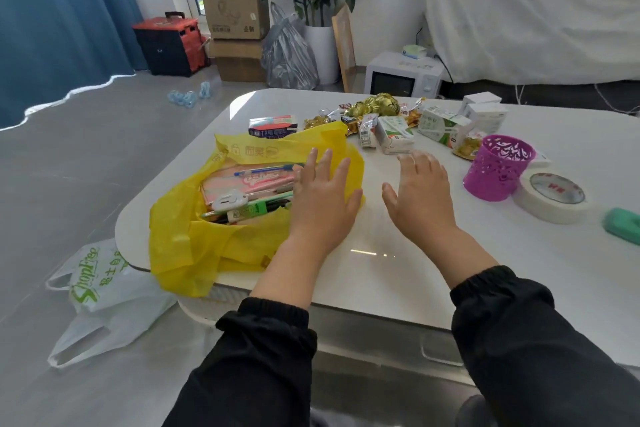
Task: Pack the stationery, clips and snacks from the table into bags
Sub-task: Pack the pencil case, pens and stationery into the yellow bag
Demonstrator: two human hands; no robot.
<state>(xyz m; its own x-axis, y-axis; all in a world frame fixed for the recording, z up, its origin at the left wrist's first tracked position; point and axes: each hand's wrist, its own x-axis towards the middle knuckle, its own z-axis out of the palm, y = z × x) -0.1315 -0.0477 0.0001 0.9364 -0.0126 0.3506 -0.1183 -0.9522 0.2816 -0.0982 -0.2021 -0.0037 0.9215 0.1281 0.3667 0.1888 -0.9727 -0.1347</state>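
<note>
I'm seeing the open bag [180, 243] lying at the left edge of the table [381, 270], pens [266, 170] sitting inside; snacks [377, 106] are lying behind it, the cup [498, 166] and tape roll [550, 199] (side by side) standing to its right.

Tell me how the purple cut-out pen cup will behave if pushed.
The purple pen cup has openwork walls and looks empty, so it is probably light. On the glossy table it would likely slide easily. It stands upright and is round, so a high push might tip it and let it roll.
</note>
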